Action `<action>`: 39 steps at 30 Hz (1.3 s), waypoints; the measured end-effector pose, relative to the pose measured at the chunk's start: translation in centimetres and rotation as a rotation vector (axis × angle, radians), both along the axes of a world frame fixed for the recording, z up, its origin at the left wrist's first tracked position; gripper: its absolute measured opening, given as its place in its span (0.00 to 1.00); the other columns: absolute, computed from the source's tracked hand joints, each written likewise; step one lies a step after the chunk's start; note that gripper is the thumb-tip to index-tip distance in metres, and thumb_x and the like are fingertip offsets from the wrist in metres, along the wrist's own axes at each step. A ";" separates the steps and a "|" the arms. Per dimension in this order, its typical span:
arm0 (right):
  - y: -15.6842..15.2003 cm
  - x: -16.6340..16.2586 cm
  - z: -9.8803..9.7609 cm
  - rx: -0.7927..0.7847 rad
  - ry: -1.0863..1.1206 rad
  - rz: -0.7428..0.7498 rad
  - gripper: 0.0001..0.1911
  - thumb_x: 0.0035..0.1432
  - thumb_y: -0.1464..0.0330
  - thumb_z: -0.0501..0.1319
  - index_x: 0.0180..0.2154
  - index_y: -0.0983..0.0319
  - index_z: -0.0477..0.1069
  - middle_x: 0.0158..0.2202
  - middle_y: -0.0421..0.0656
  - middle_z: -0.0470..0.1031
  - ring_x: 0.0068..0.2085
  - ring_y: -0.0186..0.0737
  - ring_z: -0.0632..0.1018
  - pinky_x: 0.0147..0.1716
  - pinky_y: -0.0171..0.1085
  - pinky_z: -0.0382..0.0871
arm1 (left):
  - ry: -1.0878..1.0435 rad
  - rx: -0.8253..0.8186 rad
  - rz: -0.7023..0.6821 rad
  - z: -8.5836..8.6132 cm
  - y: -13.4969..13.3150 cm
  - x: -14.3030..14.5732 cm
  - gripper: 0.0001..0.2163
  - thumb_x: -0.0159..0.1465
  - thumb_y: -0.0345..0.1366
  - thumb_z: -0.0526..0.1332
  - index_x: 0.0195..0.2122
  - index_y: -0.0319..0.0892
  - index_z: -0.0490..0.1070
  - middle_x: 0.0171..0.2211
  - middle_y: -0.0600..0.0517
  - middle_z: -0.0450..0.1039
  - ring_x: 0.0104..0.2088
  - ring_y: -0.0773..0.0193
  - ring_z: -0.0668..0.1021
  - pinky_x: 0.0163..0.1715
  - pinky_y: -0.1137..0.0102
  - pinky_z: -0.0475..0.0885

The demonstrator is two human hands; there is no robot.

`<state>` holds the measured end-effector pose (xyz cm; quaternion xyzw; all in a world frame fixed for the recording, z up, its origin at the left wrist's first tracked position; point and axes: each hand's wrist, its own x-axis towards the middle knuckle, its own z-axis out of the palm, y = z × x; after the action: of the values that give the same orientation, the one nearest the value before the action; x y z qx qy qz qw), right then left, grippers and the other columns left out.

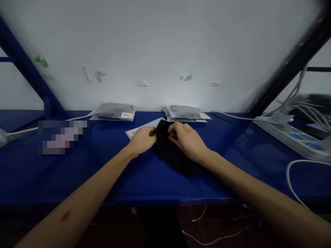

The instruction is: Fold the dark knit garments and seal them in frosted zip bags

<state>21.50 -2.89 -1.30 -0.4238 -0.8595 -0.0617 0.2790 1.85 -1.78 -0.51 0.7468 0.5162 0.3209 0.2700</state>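
Between my hands, at the middle of the blue table, is a piece of black cloth (172,155); its exact kind I cannot make out. My left hand (142,140) is closed on its upper left edge. On the upper right part, my right hand (186,138) pinches the cloth with bent fingers. The lower end of the cloth slants down to the right, toward the table's front. Just behind my left hand lies a flat plastic bag (152,124) with a white label, partly covered by the hand and the cloth.
Two bagged dark items, one at the left (111,112) and a small stack (184,113), lie against the white wall. A power strip (294,137) with several cables stands at the right of the blue table (103,179). A blurred-out object (64,137) lies at the left.
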 end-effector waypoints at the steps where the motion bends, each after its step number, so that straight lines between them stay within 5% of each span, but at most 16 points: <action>1: 0.0 0.0 0.0 -0.043 -0.007 0.038 0.07 0.64 0.73 0.54 0.41 0.60 0.68 0.38 0.48 0.74 0.39 0.45 0.73 0.41 0.44 0.66 | -0.062 -0.029 0.012 -0.1 0.1 0.0 0.06 0.57 0.33 0.58 0.28 0.40 0.75 0.27 0.50 0.75 0.28 0.61 0.74 0.27 0.69 0.65; 6: -0.2 -0.1 0.3 -0.162 -0.013 0.234 0.08 0.62 0.75 0.54 0.39 0.59 0.70 0.39 0.45 0.75 0.42 0.42 0.74 0.43 0.41 0.68 | -0.271 -0.051 0.057 0.0 0.4 -0.2 0.07 0.62 0.35 0.60 0.34 0.40 0.76 0.33 0.49 0.79 0.35 0.61 0.78 0.37 0.67 0.71; 13: -0.1 -0.2 0.7 -0.253 -0.058 0.404 0.17 0.62 0.73 0.52 0.49 0.63 0.74 0.52 0.50 0.74 0.54 0.45 0.74 0.56 0.45 0.67 | 0.026 0.388 0.005 0.6 -0.2 -0.2 0.05 0.64 0.34 0.62 0.34 0.42 0.78 0.38 0.50 0.75 0.43 0.59 0.76 0.49 0.63 0.69; 21: 1.0 -0.3 0.0 -0.301 -0.075 0.299 0.24 0.68 0.66 0.50 0.60 0.68 0.67 0.58 0.55 0.70 0.57 0.48 0.72 0.59 0.48 0.64 | 0.270 0.432 -0.050 -0.3 0.0 -1.1 0.06 0.66 0.32 0.62 0.40 0.43 0.79 0.32 0.52 0.74 0.37 0.60 0.75 0.39 0.66 0.69; 28: 1.2 -1.0 -0.5 -0.307 -0.073 0.212 0.23 0.68 0.64 0.49 0.58 0.68 0.68 0.61 0.56 0.69 0.63 0.50 0.68 0.62 0.49 0.60 | 0.678 0.532 0.027 -0.8 -1.7 -2.7 0.05 0.68 0.31 0.58 0.41 0.41 0.73 0.38 0.48 0.75 0.42 0.54 0.75 0.43 0.62 0.69; 39: -1.0 -3.1 0.5 -0.261 -0.123 0.312 0.21 0.68 0.68 0.48 0.56 0.67 0.69 0.56 0.54 0.74 0.57 0.47 0.74 0.58 0.45 0.64 | 0.459 0.451 -0.038 -0.7 -4.6 -4.0 0.05 0.68 0.31 0.55 0.38 0.43 0.70 0.37 0.51 0.74 0.39 0.58 0.76 0.39 0.66 0.70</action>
<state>18.43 -3.84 -0.81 -0.3138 -0.9307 0.0683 0.1751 -2.20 -6.37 -1.16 0.8501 0.4655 0.2453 -0.0199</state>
